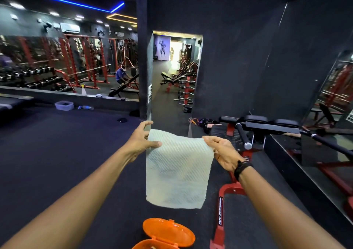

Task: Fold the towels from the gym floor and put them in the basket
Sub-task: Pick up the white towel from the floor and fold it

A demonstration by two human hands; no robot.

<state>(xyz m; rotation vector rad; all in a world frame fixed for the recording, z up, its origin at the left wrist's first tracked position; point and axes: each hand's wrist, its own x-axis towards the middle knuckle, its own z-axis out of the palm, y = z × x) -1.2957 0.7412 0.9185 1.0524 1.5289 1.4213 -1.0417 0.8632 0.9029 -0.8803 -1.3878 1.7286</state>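
A pale green ribbed towel hangs in the air in front of me, folded into a hanging rectangle. My left hand pinches its top left corner with thumb and fingers. My right hand, with a dark band at the wrist, pinches the top right corner. Below the towel, at the bottom edge of the view, an orange basket with its hinged lid open sits on the dark floor.
A red and black gym bench machine stands right of the towel, its red frame reaching down to the floor beside the basket. A clear plastic tub and a bottle lie far left by the mirror wall. A black pillar rises ahead.
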